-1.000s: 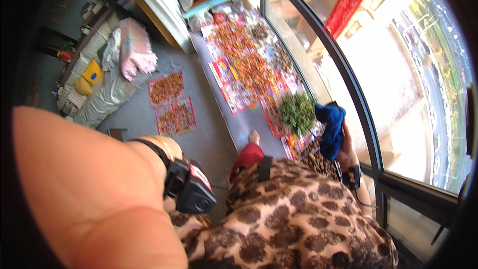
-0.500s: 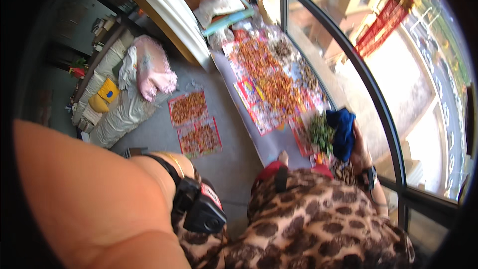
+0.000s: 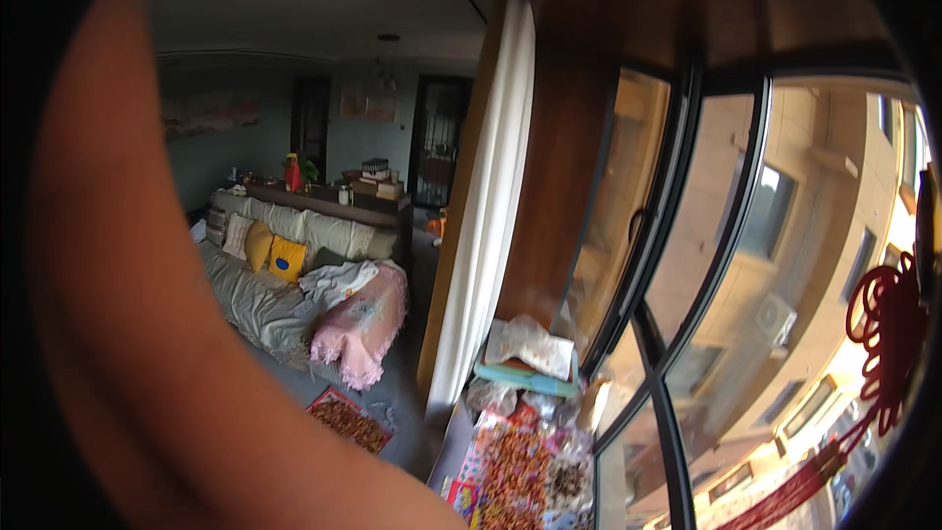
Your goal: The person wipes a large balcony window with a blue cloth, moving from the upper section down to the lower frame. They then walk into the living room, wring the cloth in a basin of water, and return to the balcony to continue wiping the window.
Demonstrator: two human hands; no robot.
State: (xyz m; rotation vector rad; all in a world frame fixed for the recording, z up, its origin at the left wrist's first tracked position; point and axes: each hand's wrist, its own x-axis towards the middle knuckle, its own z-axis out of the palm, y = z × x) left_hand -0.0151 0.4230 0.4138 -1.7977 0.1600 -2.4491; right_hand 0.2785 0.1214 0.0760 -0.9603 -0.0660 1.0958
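Observation:
My bare left arm (image 3: 196, 334) sweeps in a blurred band across the left and lower part of the view, very near. My left hand lies outside the picture, and my right hand is out of view too. Beyond the arm, at the bottom, small orange-brown dried pieces (image 3: 515, 466) are spread over printed sheets on a ledge by the window. Beside them lies a darker heap of small pieces (image 3: 566, 479). Another sheet with brown pieces (image 3: 350, 422) rests on the floor, partly hidden by my arm.
A sofa (image 3: 255, 304) with yellow cushions and a pink fringed cover (image 3: 363, 329) stands to the left. A white curtain (image 3: 491, 186) hangs mid-view. Plastic bags and a light blue flat box (image 3: 525, 378) are piled near the window frame (image 3: 677, 344). A red tassel ornament (image 3: 878, 344) hangs at right.
The view has swung up toward the room and window. My right hand, the dark blue cloth and the green leafy bunch have left the picture. My left arm now covers the left side.

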